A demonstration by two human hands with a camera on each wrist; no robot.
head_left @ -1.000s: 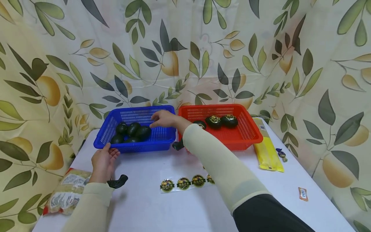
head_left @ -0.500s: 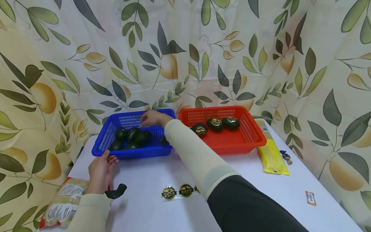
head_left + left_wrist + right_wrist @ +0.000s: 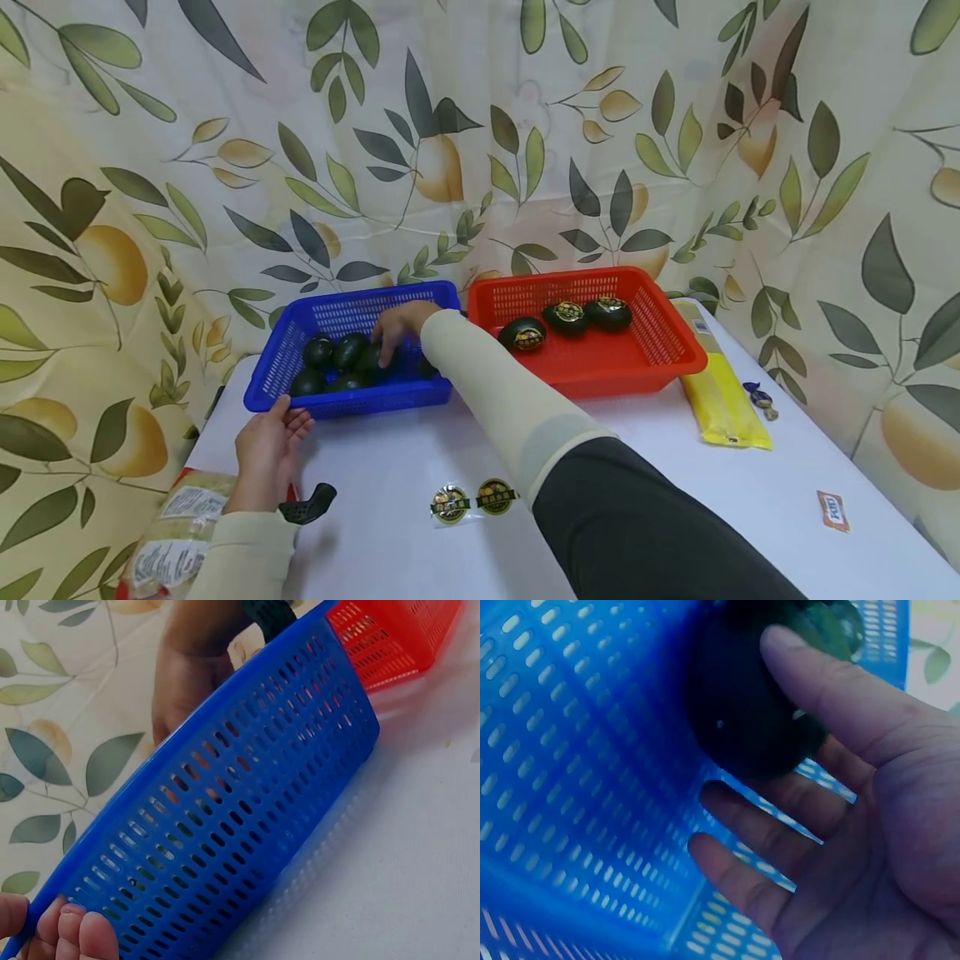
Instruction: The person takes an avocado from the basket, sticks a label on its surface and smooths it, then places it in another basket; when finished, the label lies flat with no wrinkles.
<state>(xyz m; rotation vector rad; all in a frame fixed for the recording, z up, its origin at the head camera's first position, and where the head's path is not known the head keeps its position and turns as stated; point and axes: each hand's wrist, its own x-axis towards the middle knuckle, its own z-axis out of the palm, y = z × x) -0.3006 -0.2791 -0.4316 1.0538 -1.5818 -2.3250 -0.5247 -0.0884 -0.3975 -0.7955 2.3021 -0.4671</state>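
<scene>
In the head view a blue plastic basket (image 3: pixel 390 402) holds several dark green avocados (image 3: pixel 349 350) at its left side. My left hand (image 3: pixel 262 446) pinches the basket's near rim at the left corner, thumb over the edge and fingers (image 3: pixel 99 936) against the outer wall. My right hand (image 3: pixel 401 325) reaches down inside the basket and grips the rightmost avocado (image 3: pixel 742 697). In the right wrist view the thumb lies along one side of this avocado. Other fingers extend below it, two of them apart from it, and the index finger is mostly hidden.
A red basket (image 3: pixel 585 387) with 3 stickered avocados (image 3: pixel 522 334) stands on the right. Round label stickers (image 3: pixel 451 504) lie on the white table in front. A yellow packet (image 3: pixel 723 400), small wrappers (image 3: pixel 832 511) and a filled plastic bag (image 3: pixel 180 533) lie around.
My right hand has moved left, then down into the blue basket, and now grips an avocado. My left hand keeps its hold on the rim. The view has shifted slightly.
</scene>
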